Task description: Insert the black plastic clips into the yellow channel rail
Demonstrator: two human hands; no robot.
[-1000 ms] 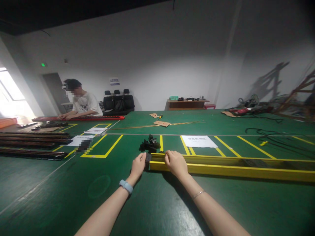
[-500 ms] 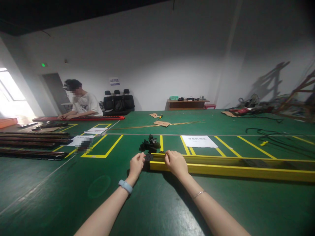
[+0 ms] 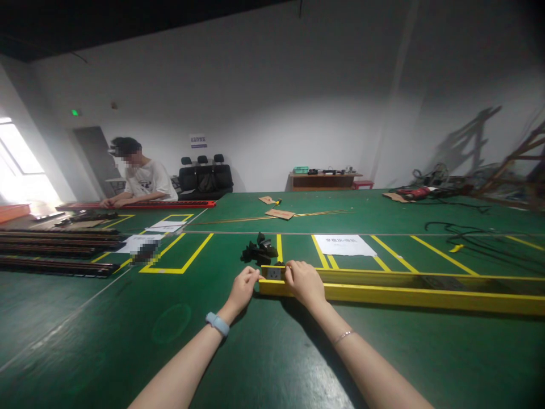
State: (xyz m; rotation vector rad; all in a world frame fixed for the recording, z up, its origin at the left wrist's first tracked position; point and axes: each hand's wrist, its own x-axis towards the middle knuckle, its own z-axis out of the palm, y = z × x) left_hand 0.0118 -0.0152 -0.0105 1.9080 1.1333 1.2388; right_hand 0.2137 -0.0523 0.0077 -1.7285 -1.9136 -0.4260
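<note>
A long yellow channel rail [image 3: 383, 292] lies across the table from the centre to the right edge. My right hand [image 3: 305, 283] is closed over its walls close to the left end. Inside that end sits a black socket module [image 3: 275, 274] with slots on its face. My left hand [image 3: 243, 288] is at the rail's open left end, its fingers pressed together and their tips at the opening; whether they pinch anything is hidden. Just behind the rail end is a pile of black parts [image 3: 259, 249]. Farther along the channel lies another dark piece [image 3: 443, 282].
Several dark rails [image 3: 55, 266] lie at the left. Across the green table [image 3: 191, 352], a co-worker [image 3: 149, 180] leans over a red rail [image 3: 183, 204]. A paper sheet [image 3: 347, 245], cardboard pieces [image 3: 280, 214] and black cables [image 3: 464, 233] lie beyond my rail.
The socket module has slid right, from sticking out of the rail's end to inside it. My left hand has moved right with it. The right hand and the rail have stayed put.
</note>
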